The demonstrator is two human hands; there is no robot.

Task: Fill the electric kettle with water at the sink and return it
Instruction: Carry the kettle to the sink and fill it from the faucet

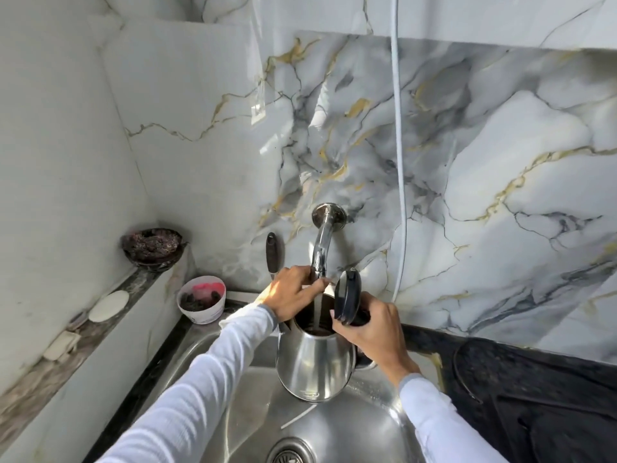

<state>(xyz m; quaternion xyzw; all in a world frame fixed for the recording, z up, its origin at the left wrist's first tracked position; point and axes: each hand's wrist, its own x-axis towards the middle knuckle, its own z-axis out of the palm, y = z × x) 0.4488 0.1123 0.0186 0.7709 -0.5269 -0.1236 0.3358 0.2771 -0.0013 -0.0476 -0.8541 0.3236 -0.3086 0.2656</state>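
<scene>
A shiny steel electric kettle (314, 365) hangs over the steel sink (200, 355), right under the chrome wall tap (322, 243). Its black lid (347, 295) stands flipped up. A thin stream of water falls from the tap into the kettle's open mouth. My right hand (370, 332) grips the kettle's handle on the right side, just below the lid. My left hand (293, 292) is closed around the tap's lower end, above the kettle's rim.
A white bowl with pink and dark contents (201, 300) stands at the sink's back left corner. A dark bowl (152, 247) and a white soap (108, 305) rest on the left ledge. A black-handled tool (272, 255) leans on the wall. Black countertop (534, 389) lies right. The sink drain (290, 451) is below.
</scene>
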